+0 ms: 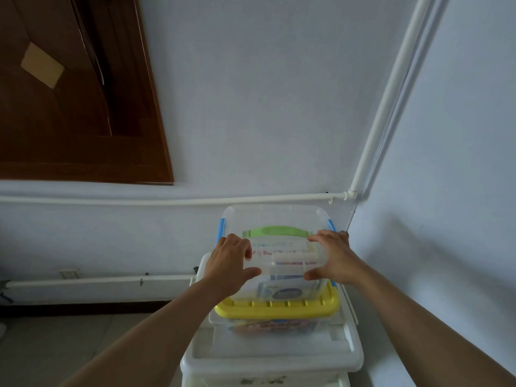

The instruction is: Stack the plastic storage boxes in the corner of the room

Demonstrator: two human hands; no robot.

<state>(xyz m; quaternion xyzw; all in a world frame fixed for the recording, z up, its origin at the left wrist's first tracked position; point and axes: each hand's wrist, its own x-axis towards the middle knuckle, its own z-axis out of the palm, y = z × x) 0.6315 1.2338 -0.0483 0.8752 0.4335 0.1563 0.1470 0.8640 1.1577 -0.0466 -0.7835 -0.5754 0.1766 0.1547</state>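
A small clear box (275, 219) with blue side latches and a green handle sits on top of a stack in the room's corner. My left hand (230, 261) grips its left near corner, fingers over the lid and thumb on the front. My right hand (332, 258) grips the right near corner the same way. Below it is a clear box with a yellow lid (279, 310), which rests on a large white-lidded box (273, 350) at the bottom.
White pipes (195, 201) run along the wall and up the corner (391, 88). A brown wooden door (69, 107) stands at the left. Tiled floor (69, 339) lies left of the stack. The right wall is close beside the boxes.
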